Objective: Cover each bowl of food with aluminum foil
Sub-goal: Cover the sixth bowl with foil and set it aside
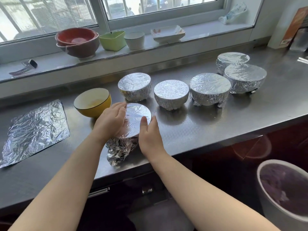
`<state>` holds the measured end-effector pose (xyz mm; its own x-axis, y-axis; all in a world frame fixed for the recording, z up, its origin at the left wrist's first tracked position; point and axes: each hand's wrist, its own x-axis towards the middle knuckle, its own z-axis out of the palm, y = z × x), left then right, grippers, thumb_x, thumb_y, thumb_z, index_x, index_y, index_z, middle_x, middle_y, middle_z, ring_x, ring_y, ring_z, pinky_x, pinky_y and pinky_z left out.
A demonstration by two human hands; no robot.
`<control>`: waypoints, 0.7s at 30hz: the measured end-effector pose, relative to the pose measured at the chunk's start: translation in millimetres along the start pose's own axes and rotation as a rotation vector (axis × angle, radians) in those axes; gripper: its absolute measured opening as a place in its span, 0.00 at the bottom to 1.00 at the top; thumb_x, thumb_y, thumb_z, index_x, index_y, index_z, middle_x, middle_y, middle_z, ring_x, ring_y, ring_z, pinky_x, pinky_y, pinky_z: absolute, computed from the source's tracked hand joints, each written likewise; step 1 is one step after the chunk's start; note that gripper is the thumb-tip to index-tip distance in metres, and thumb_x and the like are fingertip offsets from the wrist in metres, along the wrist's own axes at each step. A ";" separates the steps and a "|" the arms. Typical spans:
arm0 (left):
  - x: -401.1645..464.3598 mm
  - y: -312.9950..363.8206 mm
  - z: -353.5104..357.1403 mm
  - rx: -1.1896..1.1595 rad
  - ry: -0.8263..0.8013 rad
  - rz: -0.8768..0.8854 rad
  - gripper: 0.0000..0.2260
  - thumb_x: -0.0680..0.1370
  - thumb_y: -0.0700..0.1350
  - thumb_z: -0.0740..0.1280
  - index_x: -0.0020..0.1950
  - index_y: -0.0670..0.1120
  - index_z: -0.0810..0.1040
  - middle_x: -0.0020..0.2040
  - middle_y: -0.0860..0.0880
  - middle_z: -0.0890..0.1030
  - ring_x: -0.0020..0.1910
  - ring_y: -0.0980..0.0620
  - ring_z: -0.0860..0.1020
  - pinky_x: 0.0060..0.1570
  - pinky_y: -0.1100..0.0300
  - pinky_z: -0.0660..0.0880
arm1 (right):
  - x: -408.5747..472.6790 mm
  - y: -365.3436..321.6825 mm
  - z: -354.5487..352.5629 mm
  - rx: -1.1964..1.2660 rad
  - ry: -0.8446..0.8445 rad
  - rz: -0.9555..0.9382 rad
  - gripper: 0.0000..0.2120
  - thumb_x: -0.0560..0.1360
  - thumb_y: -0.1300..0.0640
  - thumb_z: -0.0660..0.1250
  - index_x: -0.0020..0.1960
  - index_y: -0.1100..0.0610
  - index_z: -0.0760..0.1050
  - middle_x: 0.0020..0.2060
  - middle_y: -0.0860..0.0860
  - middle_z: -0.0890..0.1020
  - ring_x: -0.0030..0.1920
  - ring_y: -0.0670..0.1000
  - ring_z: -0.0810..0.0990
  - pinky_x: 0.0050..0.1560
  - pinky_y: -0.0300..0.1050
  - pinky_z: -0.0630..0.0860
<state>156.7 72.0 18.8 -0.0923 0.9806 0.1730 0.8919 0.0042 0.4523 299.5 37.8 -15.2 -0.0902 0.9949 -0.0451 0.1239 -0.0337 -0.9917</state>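
A bowl with foil stretched over its top (pixel 137 118) stands near the front of the steel counter (pixel 208 127). Loose crumpled foil hangs down its near side. My left hand (pixel 110 122) presses the foil against the bowl's left side with fingers wrapped round the rim. My right hand (pixel 149 132) cups the right side, thumb on the foil top. Behind it to the left sits an uncovered yellow bowl (pixel 92 102) with pale food inside. Several foil-covered bowls (pixel 171 95) stand in a row to the right. A flat foil sheet (pixel 35 130) lies at the left.
On the window sill stand stacked red bowls (pixel 77 41), a green container (pixel 112 40), a white cup (pixel 134 40) and white plates (pixel 167 33). A white bucket (pixel 283 189) sits low at the right, below the counter's front edge.
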 end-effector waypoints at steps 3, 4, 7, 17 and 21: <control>-1.0 0.9 -0.1 -0.059 0.024 -0.003 0.18 0.84 0.44 0.52 0.72 0.44 0.70 0.72 0.47 0.71 0.71 0.52 0.67 0.70 0.58 0.59 | 5.8 -1.6 -3.9 0.026 -0.052 0.110 0.23 0.83 0.43 0.49 0.67 0.59 0.66 0.65 0.56 0.75 0.65 0.56 0.73 0.59 0.45 0.66; -1.3 1.1 0.0 -0.069 0.029 -0.008 0.18 0.84 0.44 0.52 0.72 0.44 0.70 0.71 0.48 0.72 0.71 0.52 0.67 0.70 0.59 0.59 | 6.6 -2.6 -5.8 0.029 -0.058 0.113 0.23 0.83 0.43 0.49 0.67 0.59 0.66 0.65 0.56 0.75 0.64 0.56 0.73 0.57 0.44 0.65; -2.9 -0.3 0.8 -0.103 0.034 -0.021 0.18 0.84 0.44 0.51 0.71 0.43 0.71 0.71 0.48 0.72 0.71 0.52 0.67 0.68 0.61 0.59 | 10.4 -6.3 -9.3 0.041 -0.098 0.152 0.26 0.83 0.42 0.47 0.70 0.60 0.65 0.62 0.54 0.74 0.63 0.54 0.72 0.58 0.43 0.64; -14.9 -12.7 -3.4 -0.374 0.090 -0.097 0.26 0.77 0.51 0.51 0.70 0.43 0.72 0.70 0.48 0.73 0.70 0.53 0.68 0.73 0.50 0.61 | 40.5 10.3 9.7 0.025 -0.217 0.183 0.61 0.56 0.15 0.46 0.73 0.57 0.67 0.67 0.54 0.76 0.67 0.54 0.73 0.71 0.56 0.66; -14.6 -12.5 -3.5 -0.390 0.099 -0.111 0.25 0.77 0.51 0.51 0.70 0.43 0.72 0.69 0.48 0.73 0.70 0.53 0.69 0.73 0.50 0.61 | 38.8 3.2 0.5 0.090 -0.267 0.215 0.51 0.61 0.17 0.53 0.66 0.56 0.75 0.60 0.51 0.81 0.62 0.51 0.78 0.69 0.53 0.69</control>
<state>145.4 56.9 13.7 -0.2372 0.9547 0.1794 0.6416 0.0153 0.7669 295.9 76.3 -20.2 -0.3285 0.9045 -0.2720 0.0817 -0.2597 -0.9622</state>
